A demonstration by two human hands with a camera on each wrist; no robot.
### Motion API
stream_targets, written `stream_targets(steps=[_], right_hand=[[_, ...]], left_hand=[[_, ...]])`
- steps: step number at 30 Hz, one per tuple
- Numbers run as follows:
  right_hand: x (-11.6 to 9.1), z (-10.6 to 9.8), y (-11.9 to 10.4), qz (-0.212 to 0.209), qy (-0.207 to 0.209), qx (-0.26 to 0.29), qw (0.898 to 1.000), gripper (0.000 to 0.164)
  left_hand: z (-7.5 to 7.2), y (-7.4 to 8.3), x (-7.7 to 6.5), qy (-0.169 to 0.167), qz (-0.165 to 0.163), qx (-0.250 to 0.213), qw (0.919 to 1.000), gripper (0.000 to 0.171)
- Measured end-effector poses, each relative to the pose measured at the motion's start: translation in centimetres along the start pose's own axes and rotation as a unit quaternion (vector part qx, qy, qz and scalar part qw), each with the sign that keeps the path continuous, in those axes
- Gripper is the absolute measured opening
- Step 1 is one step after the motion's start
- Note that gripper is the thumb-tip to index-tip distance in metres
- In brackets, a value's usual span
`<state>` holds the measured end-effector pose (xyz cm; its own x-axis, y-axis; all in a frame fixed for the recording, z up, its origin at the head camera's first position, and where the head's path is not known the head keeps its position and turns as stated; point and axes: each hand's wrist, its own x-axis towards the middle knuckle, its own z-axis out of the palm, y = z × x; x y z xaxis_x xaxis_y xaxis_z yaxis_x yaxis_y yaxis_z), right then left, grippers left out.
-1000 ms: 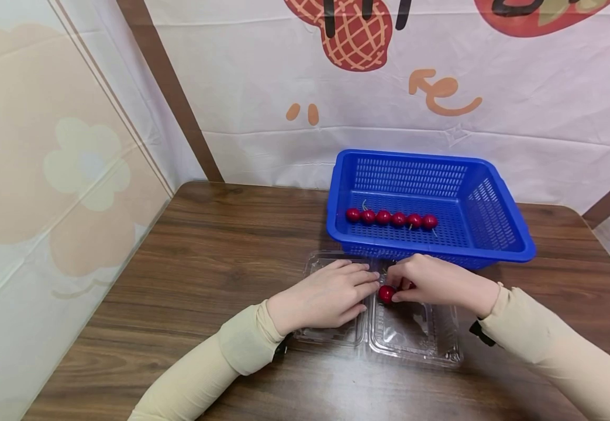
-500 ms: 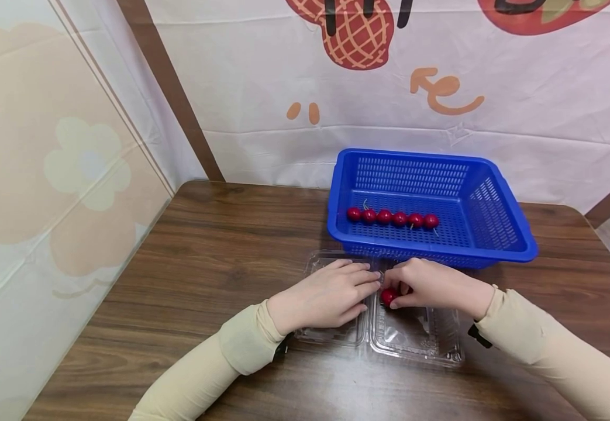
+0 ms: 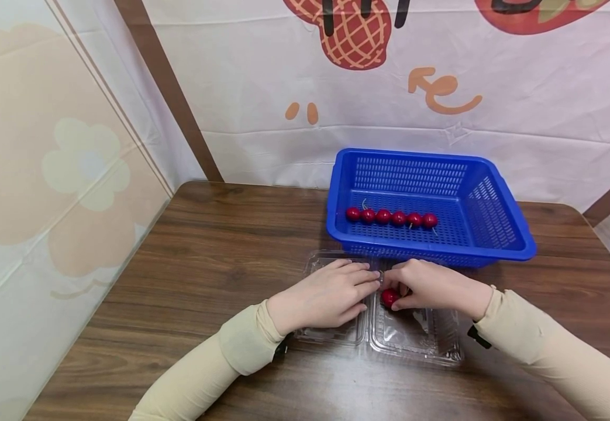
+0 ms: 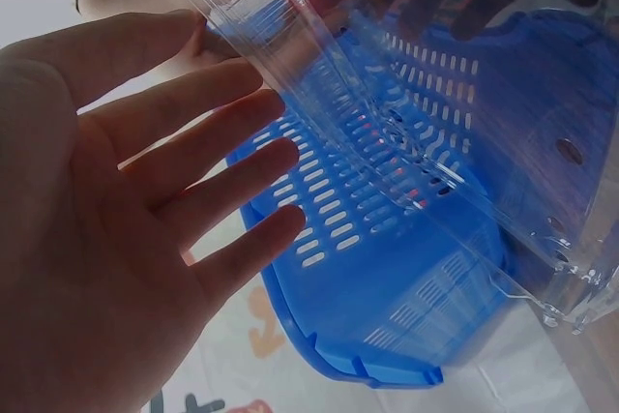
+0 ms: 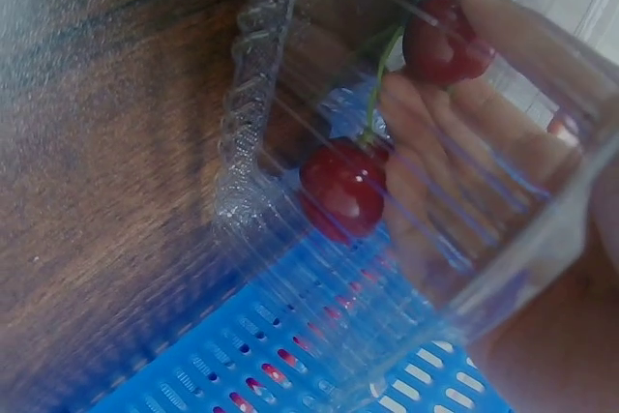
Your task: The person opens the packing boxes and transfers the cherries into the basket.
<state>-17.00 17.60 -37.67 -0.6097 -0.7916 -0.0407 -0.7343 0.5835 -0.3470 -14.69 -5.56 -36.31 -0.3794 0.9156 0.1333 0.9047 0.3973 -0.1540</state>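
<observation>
A hinged clear plastic box (image 3: 415, 351) lies unfolded on the table, its two halves side by side. My left hand (image 3: 326, 295) rests across the left half with fingers extended; the left wrist view shows them straight and slightly apart. Over the right half, my right hand (image 3: 428, 286) pinches a red cherry (image 3: 390, 298) between thumb and fingers. Through the plastic in the right wrist view, the pinched cherry (image 5: 448, 38) is visible, and a second cherry (image 5: 343, 186) with a green stem sits beside the fingers. The hand hides that second cherry in the head view.
A blue slotted basket (image 3: 494, 248) stands right behind the box, with several red cherries (image 3: 383, 217) lined up in a row inside. The brown wooden table (image 3: 204, 263) extends to the left. A printed cloth (image 3: 252, 76) hangs behind the table.
My right hand and its cherry have shifted slightly toward me over the right half of the box. My left hand has stayed in place.
</observation>
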Motion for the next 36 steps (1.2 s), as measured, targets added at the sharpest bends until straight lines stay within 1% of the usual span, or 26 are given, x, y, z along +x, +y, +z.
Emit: stream_targets(steps=[5, 11, 22, 27, 36], right_hand=[[-0.1, 0.1, 0.1, -0.005, 0.0, 0.01, 1.0, 0.021], [-0.3, -0.4, 0.0, 0.0, 0.005, 0.012, 1.0, 0.02], [-1.0, -1.0, -0.3, -0.016, 0.03, 0.017, 0.999, 0.021], [-1.5, -1.5, -0.6, -0.018, 0.046, 0.015, 0.999, 0.019], [-2.3, -2.4, -1.1, -0.012, 0.056, -0.001, 0.998, 0.019]], left_hand=[[0.0, 0.0, 0.0, 0.0, 0.001, 0.001, 1.0, 0.049], [0.0, 0.0, 0.0, 0.002, 0.002, 0.004, 1.0, 0.049], [0.0, 0.0, 0.0, 0.004, 0.002, 0.004, 1.0, 0.048], [0.0, 0.0, 0.0, 0.006, 0.003, 0.003, 1.0, 0.048], [0.1, -0.1, 0.1, 0.006, 0.003, -0.002, 1.0, 0.047]])
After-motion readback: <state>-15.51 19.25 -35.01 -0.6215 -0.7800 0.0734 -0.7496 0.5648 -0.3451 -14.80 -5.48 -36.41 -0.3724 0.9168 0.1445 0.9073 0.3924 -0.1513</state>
